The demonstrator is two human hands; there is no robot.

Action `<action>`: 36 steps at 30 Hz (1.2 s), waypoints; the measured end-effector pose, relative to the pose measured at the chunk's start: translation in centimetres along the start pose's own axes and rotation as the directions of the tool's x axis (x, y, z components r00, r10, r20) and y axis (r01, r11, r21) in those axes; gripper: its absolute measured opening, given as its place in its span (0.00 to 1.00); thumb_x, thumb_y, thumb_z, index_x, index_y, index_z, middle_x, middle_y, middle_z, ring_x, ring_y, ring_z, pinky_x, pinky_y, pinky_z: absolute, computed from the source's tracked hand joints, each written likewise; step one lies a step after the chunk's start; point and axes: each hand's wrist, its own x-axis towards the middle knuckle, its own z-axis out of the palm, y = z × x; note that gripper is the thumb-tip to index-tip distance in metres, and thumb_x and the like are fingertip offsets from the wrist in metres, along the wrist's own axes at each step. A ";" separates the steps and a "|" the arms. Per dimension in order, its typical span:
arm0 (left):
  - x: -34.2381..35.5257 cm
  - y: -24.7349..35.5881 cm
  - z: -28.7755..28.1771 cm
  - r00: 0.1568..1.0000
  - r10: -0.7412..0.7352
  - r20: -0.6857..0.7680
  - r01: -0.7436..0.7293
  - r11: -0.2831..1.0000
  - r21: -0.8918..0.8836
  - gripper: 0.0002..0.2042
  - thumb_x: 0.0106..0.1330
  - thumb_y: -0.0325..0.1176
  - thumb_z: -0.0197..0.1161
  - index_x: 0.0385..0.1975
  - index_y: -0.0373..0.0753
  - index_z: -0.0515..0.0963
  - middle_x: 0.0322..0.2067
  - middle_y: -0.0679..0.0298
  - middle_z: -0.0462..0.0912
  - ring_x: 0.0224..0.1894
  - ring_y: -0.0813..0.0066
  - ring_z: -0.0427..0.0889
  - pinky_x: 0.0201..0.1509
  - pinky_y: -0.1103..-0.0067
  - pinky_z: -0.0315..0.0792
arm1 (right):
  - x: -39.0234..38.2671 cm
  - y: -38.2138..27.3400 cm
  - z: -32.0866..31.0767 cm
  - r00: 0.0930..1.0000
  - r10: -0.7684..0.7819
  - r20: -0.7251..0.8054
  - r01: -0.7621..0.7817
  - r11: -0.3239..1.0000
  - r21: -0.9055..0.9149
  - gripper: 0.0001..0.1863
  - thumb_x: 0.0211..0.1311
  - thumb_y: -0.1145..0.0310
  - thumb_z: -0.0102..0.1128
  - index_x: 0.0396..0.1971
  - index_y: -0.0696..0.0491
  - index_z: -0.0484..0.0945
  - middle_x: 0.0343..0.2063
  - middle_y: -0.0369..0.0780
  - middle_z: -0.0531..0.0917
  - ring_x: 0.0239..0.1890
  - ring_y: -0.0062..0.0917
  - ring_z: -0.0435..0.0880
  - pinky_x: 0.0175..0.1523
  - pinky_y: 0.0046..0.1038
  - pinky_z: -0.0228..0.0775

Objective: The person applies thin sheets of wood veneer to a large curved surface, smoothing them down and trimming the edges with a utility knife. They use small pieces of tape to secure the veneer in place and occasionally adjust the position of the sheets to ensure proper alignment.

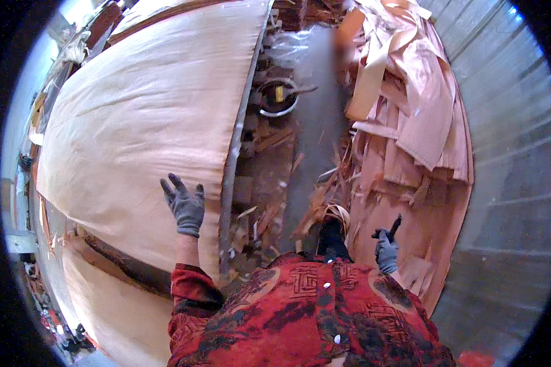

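My left hand [185,207], in a grey glove, has its fingers spread over a broad sheet of pale wood veneer [147,110], near its right edge; whether it touches the sheet I cannot tell. On the right, my gloved right hand [386,252] is closed around a short, slim dark tool [397,225], perhaps a knife, whose tip points up and away from me. Beneath that hand lie reddish veneer sheets [422,211]. The fingers on the tool are only partly visible.
Loose veneer strips [419,110] are heaped at the far right. Between the stacks runs a narrow grey floor strip [315,134] with wood scraps. A round dark pan [277,101] with something yellow inside stands there. A ribbed grey surface [502,183] borders the right side.
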 end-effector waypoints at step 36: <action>39.8 21.1 26.9 0.838 -0.524 0.151 0.396 0.775 0.492 0.37 0.59 0.47 0.52 0.63 0.35 0.45 0.62 0.42 0.45 0.66 0.46 0.42 0.66 0.58 0.42 | 70.9 -37.7 33.1 0.804 -0.100 0.587 0.205 0.972 -0.115 0.07 0.60 0.72 0.53 0.35 0.59 0.76 0.25 0.35 0.79 0.25 0.20 0.78 0.32 0.21 0.70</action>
